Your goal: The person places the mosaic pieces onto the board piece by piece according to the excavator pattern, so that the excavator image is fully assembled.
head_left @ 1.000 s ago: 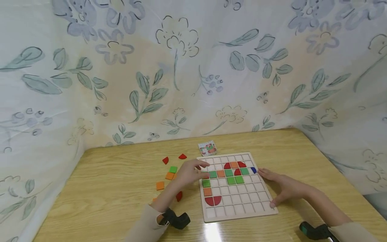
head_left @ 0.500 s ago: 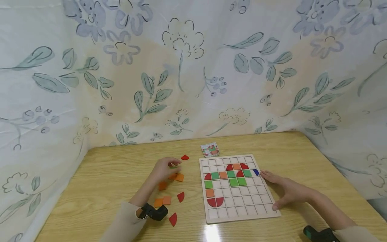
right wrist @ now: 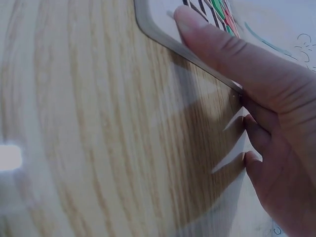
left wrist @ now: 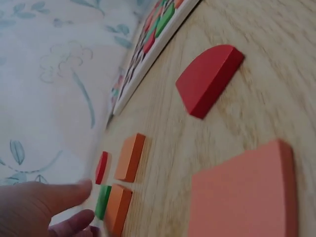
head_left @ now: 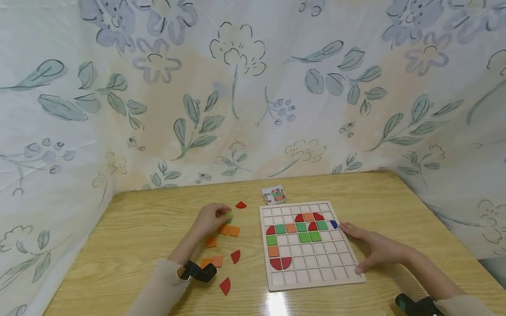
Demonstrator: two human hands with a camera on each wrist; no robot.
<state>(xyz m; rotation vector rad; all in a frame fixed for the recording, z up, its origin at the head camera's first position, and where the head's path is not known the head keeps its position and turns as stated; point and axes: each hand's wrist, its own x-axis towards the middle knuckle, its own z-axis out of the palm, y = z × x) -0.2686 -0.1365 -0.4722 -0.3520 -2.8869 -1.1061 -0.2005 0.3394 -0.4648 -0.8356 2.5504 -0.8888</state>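
My left hand (head_left: 209, 218) is at the loose tiles left of the board, fingertips right at a green square tile (head_left: 229, 218). In the left wrist view a gap shows between the thumb and the other fingers, with the green tile (left wrist: 103, 201) just past their tips. The right hand (head_left: 375, 246) is spread along the right side of the white gridded board (head_left: 316, 281). Its thumb (right wrist: 192, 22) rests on the near right corner, and the other fingers reach toward the far part of that edge. Red, green and orange pieces lie in the grid.
Orange squares (head_left: 234, 231) and red quarter-round pieces (head_left: 235, 256) lie scattered between the left arm and the board. A small blue piece (head_left: 334, 224) sits at the board's right edge. Behind the board is a pattern card (head_left: 273, 195). Floral cloth (head_left: 253, 109) hangs behind the table.
My left hand has gone from the board's left edge to the loose tiles, where a red quarter-round piece now shows in the grid. The right hand has kept its place.
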